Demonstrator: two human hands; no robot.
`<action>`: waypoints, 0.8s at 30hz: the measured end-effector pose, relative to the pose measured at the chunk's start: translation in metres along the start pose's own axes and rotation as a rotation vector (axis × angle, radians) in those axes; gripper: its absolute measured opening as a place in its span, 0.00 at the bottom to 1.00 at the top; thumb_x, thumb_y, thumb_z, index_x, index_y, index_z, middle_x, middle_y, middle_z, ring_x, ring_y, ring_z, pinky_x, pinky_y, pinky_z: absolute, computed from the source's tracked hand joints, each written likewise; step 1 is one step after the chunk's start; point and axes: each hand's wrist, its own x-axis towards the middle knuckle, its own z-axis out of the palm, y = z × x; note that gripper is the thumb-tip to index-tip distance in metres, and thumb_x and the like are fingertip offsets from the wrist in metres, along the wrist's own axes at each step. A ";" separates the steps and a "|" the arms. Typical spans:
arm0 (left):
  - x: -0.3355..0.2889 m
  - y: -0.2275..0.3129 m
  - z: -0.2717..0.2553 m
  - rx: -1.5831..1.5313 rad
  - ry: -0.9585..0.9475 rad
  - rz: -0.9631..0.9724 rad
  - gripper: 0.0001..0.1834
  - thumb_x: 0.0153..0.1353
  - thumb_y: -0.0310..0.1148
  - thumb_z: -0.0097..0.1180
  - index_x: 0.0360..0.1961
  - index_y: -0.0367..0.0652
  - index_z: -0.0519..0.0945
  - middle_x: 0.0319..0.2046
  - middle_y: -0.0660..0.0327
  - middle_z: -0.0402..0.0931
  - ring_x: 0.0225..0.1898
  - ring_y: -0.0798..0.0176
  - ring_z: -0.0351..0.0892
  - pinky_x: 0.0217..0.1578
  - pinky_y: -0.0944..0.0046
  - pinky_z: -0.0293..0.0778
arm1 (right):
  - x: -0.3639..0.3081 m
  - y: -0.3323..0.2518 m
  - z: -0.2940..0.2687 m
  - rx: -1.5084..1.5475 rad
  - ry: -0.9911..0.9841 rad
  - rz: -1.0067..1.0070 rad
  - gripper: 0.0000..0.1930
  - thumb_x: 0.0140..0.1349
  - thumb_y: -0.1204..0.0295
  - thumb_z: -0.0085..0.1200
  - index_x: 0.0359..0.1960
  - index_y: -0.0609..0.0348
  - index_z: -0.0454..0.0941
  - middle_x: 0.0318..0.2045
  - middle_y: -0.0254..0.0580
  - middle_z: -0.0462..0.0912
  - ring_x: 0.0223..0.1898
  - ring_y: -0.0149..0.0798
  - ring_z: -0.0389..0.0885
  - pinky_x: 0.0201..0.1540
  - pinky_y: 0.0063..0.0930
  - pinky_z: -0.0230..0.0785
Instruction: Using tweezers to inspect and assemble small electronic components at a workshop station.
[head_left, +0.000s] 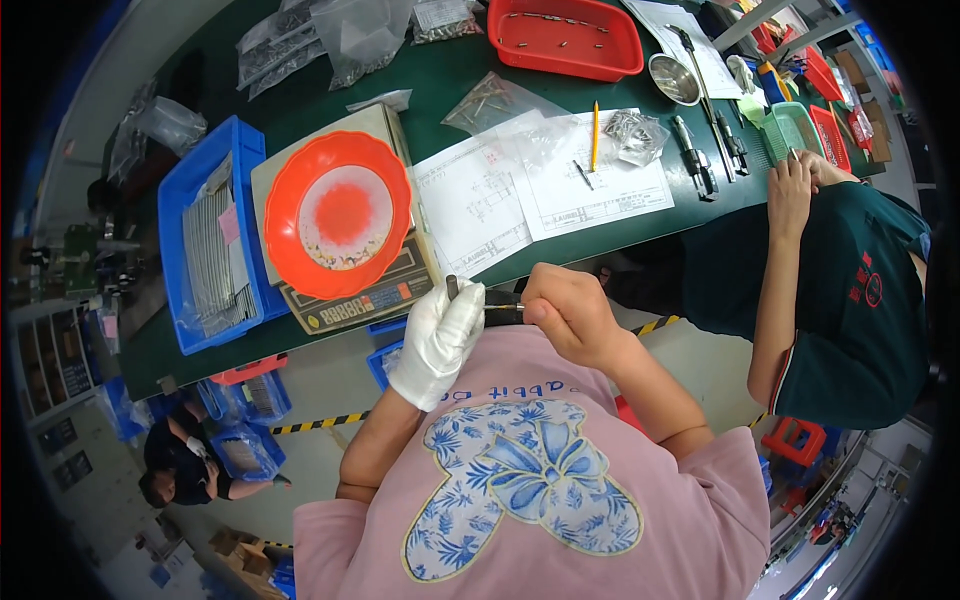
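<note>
My left hand (438, 342), in a white glove, is closed in front of the table edge. The dark end of a small cylindrical piece (452, 287) sticks up from its fingers. To its right my bare right hand (575, 315) is closed too, thumb pressed on a thin metal rod (505, 307). That rod spans the gap between both hands; its ends are hidden in the fingers, and its exact kind does not show. Nearest to my left hand is a digital scale (370, 297), bearing an orange scalloped bowl (285, 225) with a printed bottom.
Drawing sheets (470, 205) lie beyond my hands, with a yellow pencil (596, 135) and a bag of metal parts (636, 137). A blue bin (172, 255) stands left, a red tray (565, 60) at the back. A co-worker in dark green (840, 290) works at right.
</note>
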 end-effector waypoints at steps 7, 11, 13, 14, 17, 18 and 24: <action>0.001 -0.005 -0.001 -0.009 0.010 0.014 0.15 0.59 0.36 0.43 0.17 0.43 0.64 0.13 0.72 0.58 0.15 0.78 0.53 0.16 0.77 0.52 | 0.003 -0.010 -0.006 -0.156 -0.188 -0.041 0.04 0.51 0.73 0.43 0.25 0.60 0.66 0.21 0.43 0.68 0.23 0.47 0.68 0.25 0.35 0.60; 0.000 -0.003 -0.003 -0.004 0.020 -0.011 0.14 0.59 0.36 0.43 0.18 0.43 0.65 0.13 0.72 0.58 0.15 0.79 0.53 0.16 0.77 0.51 | 0.003 -0.006 -0.004 -0.111 -0.188 -0.011 0.04 0.52 0.73 0.42 0.24 0.60 0.67 0.20 0.43 0.68 0.22 0.46 0.69 0.24 0.34 0.60; 0.000 -0.002 -0.005 -0.057 -0.018 -0.036 0.13 0.59 0.36 0.44 0.19 0.43 0.65 0.13 0.71 0.59 0.15 0.79 0.53 0.16 0.78 0.52 | 0.002 -0.003 -0.003 -0.041 -0.195 0.019 0.06 0.53 0.72 0.42 0.23 0.60 0.68 0.19 0.43 0.69 0.21 0.45 0.69 0.24 0.33 0.60; 0.000 -0.002 -0.005 -0.058 -0.019 -0.036 0.13 0.59 0.36 0.44 0.19 0.43 0.65 0.13 0.71 0.59 0.15 0.79 0.53 0.16 0.78 0.52 | 0.001 -0.002 -0.003 0.029 -0.201 0.049 0.07 0.54 0.72 0.42 0.22 0.60 0.68 0.18 0.42 0.69 0.20 0.45 0.69 0.23 0.33 0.61; 0.000 -0.003 -0.004 -0.075 -0.016 -0.027 0.13 0.59 0.36 0.43 0.19 0.43 0.65 0.14 0.72 0.59 0.15 0.79 0.54 0.16 0.78 0.52 | -0.001 0.005 -0.001 0.039 -0.206 0.030 0.09 0.55 0.70 0.42 0.20 0.60 0.68 0.17 0.41 0.69 0.18 0.43 0.69 0.22 0.31 0.61; 0.000 -0.003 -0.004 -0.071 -0.017 -0.019 0.13 0.59 0.36 0.43 0.19 0.43 0.65 0.14 0.72 0.58 0.15 0.79 0.54 0.16 0.78 0.52 | -0.001 0.006 0.000 0.039 -0.207 0.030 0.09 0.55 0.70 0.42 0.20 0.60 0.68 0.17 0.41 0.69 0.18 0.43 0.69 0.22 0.31 0.61; 0.003 -0.005 -0.007 -0.094 -0.028 -0.036 0.13 0.59 0.36 0.43 0.19 0.43 0.65 0.14 0.72 0.58 0.16 0.79 0.54 0.17 0.78 0.52 | 0.006 -0.005 0.006 -0.063 0.041 0.133 0.07 0.51 0.73 0.48 0.18 0.60 0.68 0.15 0.41 0.69 0.18 0.43 0.69 0.20 0.30 0.60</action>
